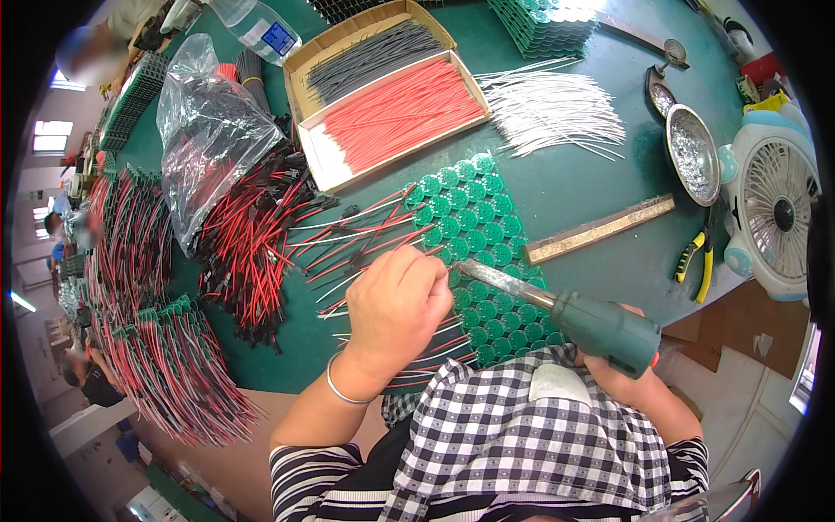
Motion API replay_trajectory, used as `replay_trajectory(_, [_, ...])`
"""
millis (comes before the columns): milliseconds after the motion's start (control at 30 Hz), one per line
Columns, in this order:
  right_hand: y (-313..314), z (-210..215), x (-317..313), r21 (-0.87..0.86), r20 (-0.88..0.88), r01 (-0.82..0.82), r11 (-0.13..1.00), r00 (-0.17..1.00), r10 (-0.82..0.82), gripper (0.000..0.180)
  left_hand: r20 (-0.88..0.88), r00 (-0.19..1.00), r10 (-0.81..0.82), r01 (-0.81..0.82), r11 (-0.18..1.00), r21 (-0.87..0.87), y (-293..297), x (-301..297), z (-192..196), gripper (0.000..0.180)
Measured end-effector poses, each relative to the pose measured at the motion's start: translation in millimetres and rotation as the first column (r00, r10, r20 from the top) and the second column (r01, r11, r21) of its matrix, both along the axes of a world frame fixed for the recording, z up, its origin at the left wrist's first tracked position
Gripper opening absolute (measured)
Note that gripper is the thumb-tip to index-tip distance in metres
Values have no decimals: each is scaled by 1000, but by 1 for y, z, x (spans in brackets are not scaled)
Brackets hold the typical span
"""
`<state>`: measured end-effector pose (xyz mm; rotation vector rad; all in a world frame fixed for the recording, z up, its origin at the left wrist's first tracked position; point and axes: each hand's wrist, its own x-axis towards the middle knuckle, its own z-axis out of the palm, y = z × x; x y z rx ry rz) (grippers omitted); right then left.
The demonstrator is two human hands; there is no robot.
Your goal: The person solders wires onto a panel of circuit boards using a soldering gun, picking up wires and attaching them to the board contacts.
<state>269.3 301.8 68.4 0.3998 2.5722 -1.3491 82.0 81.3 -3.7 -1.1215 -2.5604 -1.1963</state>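
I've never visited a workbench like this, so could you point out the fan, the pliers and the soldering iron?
Fan [784, 214]: head view, centre of its round grille.
Pliers [707, 266]: head view, a yellow handle.
Soldering iron [596, 323]: head view, its green body.

Soldering tool [609, 335]: dark green body, silver-grey barrel
Circuit boards [474, 217]: bright green, pale dots
Desk [609, 183]: deep green
Boxed wires [400, 113]: one batch red, one dark grey
Loose wires [561, 109]: white
Tangled leads [252, 252]: red and black
Cloth over lap [504, 435]: black-and-white check
Sleeves [317, 474]: black-and-white stripes
Bangle [337, 390]: silver
Pliers [708, 270]: yellow handles, black patches
Fan [739, 157]: white shell, pale aqua trim
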Motion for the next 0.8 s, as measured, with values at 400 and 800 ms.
replay_trajectory(400, [3,-8,4,-170,-57,221,960,971,-233,35,0,1000,14,-14,1000,-18,0,-2,0,17])
replay_trajectory(800, [-19,-14,-9,-431,-247,418,800,798,-550,36,-97,995,24,-29,998,-57,-9,3,-2,14])
